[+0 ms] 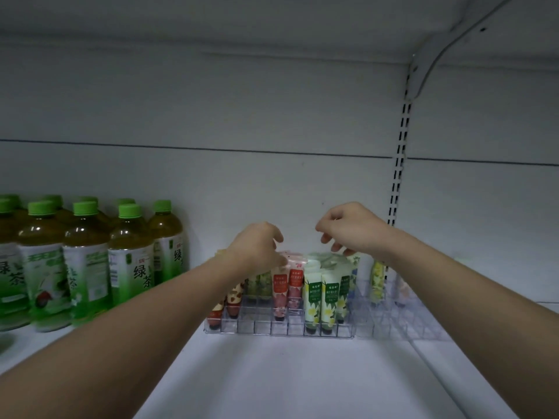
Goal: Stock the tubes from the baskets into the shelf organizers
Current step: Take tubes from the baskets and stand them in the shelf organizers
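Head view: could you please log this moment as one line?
left hand: on pink tubes | right hand: above green-white tubes, empty | clear plastic organizer: partly filled

Both bare forearms stretched forward, converging toward the middle. Left hand (257, 246) palm down, fingers curled downward, fingertips hidden behind its own knuckles. Right hand (348, 228) raised slightly higher, wrist bent, fingers (335, 246) loosely curled and pointing down, holding nothing visible. The 2 hands near each other, apart.
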{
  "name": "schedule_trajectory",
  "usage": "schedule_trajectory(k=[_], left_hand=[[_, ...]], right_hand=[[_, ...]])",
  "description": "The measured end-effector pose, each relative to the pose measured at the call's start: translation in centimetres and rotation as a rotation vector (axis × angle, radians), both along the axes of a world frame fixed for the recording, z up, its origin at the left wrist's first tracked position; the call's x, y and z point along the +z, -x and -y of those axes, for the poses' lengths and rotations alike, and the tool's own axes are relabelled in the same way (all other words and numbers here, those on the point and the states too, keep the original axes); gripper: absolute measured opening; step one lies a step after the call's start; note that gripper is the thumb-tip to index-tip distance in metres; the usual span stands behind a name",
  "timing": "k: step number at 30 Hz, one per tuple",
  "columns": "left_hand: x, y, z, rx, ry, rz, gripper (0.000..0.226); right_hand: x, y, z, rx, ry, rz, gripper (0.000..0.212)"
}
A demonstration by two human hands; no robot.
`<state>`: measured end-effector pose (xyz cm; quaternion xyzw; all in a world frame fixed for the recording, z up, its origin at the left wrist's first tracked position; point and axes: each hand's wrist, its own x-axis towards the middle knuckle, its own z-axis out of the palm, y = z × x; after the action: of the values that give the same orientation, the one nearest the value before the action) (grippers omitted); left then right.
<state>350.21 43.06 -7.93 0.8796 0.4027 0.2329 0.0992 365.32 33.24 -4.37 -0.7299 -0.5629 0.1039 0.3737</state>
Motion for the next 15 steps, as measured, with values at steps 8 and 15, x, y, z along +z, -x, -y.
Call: schedule_trajectory(k=[8, 15], left_hand=[[0.1, 4.7, 9.5, 0.036, -0.049, -0.072, 0.046], [-5.1, 10.8, 20.2, 0.043, 0.105, -0.157, 0.052]], right_hand=[[0.0, 5.3, 7.5, 0.098, 0.141, 0.208, 0.029], [-6.8, 12.5, 16.6, 0.158, 0.149, 0.309, 0.031]])
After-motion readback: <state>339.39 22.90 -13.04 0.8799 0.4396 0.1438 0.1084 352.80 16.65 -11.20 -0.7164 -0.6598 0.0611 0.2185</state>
